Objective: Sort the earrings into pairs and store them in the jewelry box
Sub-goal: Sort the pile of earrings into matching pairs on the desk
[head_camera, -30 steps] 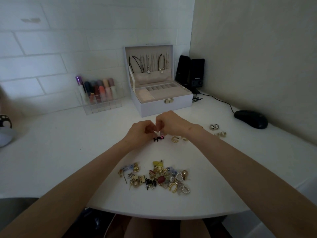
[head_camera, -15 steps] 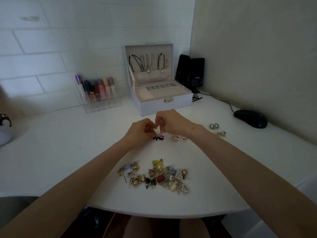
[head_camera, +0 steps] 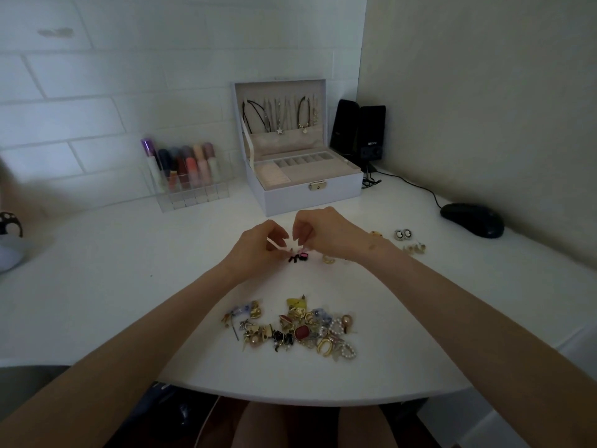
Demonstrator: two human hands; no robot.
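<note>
The fingertips of the left hand [head_camera: 258, 245] and right hand [head_camera: 326, 232] crowd together just above a small black-and-pink earring [head_camera: 298, 257]; whether either pinches it is too small to tell. The right wrist hides part of a gold earring [head_camera: 376, 234] on its far side. In the near earring pile [head_camera: 290, 328], overlapping pieces blur together. A black-and-white object [head_camera: 9, 223] is cut off by the left edge.
</note>
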